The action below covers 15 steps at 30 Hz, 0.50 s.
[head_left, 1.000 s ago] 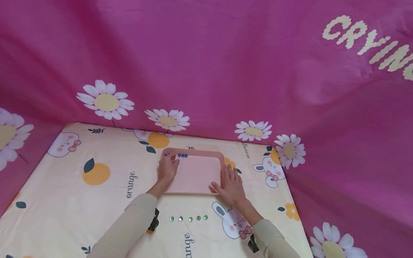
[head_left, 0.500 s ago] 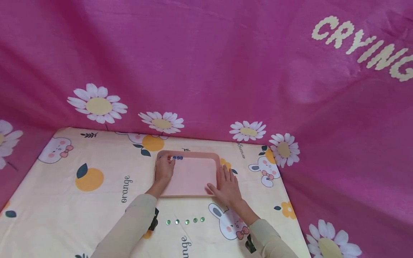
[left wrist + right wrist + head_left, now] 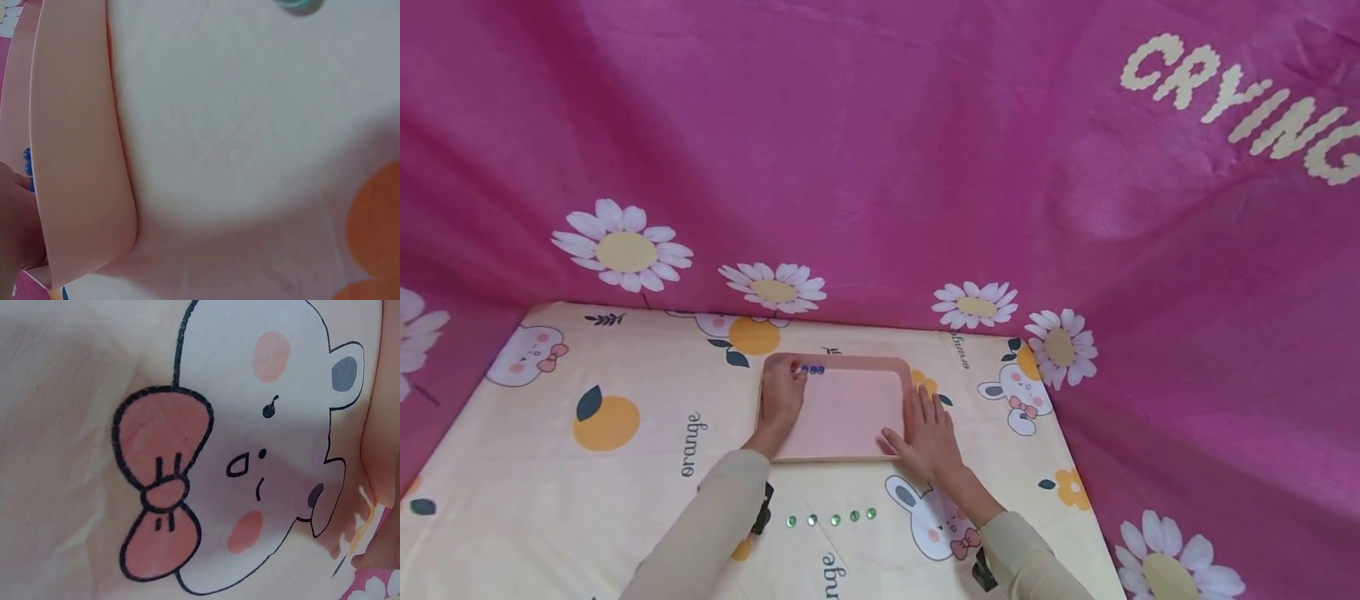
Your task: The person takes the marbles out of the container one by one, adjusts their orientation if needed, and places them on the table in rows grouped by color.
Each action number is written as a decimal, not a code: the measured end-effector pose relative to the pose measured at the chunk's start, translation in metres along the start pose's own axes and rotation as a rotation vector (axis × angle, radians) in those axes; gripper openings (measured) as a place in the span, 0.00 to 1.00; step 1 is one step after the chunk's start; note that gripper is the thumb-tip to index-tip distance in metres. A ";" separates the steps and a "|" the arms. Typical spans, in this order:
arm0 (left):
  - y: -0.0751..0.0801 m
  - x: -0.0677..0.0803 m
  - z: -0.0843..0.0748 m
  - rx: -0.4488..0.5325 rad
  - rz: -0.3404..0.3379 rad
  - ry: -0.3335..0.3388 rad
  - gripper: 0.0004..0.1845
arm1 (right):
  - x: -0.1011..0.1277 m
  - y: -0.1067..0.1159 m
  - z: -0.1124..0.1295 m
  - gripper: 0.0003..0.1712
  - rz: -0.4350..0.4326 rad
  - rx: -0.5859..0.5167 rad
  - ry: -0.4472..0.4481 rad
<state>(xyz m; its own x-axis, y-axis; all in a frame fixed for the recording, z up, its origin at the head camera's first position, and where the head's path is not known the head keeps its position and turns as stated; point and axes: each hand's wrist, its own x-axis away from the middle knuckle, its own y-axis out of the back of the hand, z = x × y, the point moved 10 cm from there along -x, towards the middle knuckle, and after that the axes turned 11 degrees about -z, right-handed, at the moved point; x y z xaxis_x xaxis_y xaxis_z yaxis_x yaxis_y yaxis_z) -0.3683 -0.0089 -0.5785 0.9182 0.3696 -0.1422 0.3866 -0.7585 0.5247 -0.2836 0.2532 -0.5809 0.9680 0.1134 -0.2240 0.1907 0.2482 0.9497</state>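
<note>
A pale pink tray point(image 3: 850, 417) lies on the patterned cloth. Along its far wall, near the left corner, sits a short row of round blue beads point(image 3: 817, 370). My left hand point(image 3: 782, 393) reaches over the tray's left side, fingers curled in at the left end of that row. In the left wrist view its fingertips pinch the nearest blue bead point(image 3: 32, 184), while two more blue beads point(image 3: 28, 161) line up beyond it. Flat against the tray's right side, my right hand point(image 3: 931, 433) rests with fingers stretched forward and thumb over the rim.
Several round green glass beads point(image 3: 836, 520) form a row on the cloth in front of the tray. Bunnies, oranges and lettering are printed on the cloth point(image 3: 700, 517). A magenta curtain point(image 3: 880, 167) with daisies rises behind and at both sides.
The view has tilted and shifted slightly. My left fingers have drawn in at the row's left end, and a blue bead seen left of them is now hidden. The right hand stays on the tray.
</note>
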 end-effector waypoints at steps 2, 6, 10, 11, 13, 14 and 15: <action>0.000 0.000 -0.001 -0.006 -0.009 -0.014 0.13 | 0.000 0.000 0.000 0.56 0.001 -0.006 0.001; -0.002 0.000 -0.002 -0.030 -0.004 -0.034 0.13 | 0.000 -0.001 0.000 0.56 0.009 -0.012 -0.006; -0.005 0.001 -0.004 -0.079 0.003 -0.070 0.14 | -0.001 -0.003 -0.002 0.56 0.023 -0.006 -0.012; -0.006 0.001 -0.005 -0.092 0.001 -0.081 0.14 | -0.001 -0.003 -0.002 0.56 0.021 -0.009 -0.011; -0.006 0.002 -0.007 -0.111 0.002 -0.092 0.14 | -0.001 -0.004 -0.003 0.56 0.024 -0.009 -0.015; -0.006 0.002 -0.007 -0.122 0.000 -0.096 0.14 | -0.001 -0.004 -0.003 0.56 0.024 -0.008 -0.014; -0.006 0.003 -0.008 -0.133 0.001 -0.096 0.15 | -0.001 -0.004 -0.002 0.56 0.024 -0.009 -0.014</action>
<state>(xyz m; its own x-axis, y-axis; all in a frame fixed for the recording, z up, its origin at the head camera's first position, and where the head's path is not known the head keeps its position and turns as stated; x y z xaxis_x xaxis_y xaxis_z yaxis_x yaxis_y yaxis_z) -0.3689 0.0011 -0.5754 0.9250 0.3111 -0.2179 0.3768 -0.6789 0.6301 -0.2852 0.2546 -0.5849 0.9745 0.1056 -0.1982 0.1663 0.2541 0.9528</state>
